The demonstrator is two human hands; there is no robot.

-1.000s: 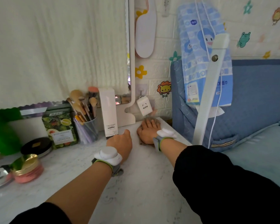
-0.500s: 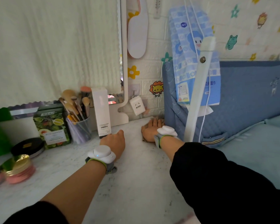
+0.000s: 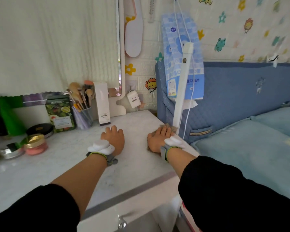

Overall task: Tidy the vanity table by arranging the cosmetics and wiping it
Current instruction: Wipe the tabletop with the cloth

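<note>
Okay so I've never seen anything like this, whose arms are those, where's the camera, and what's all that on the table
No machine here: these are a person's two bare arms. Every picture comes from one camera worn on that person's head, looking forward and down. A white gadget is strapped to each wrist; its purpose doesn't show. The left hand rests on the white table, holding nothing. The right hand presses flat on a brownish cloth near the table's right edge, beside a blue bed. At the back stand a tall white box, a cup of makeup brushes and a green box; nearer lie a black tin and a pink jar.
</note>
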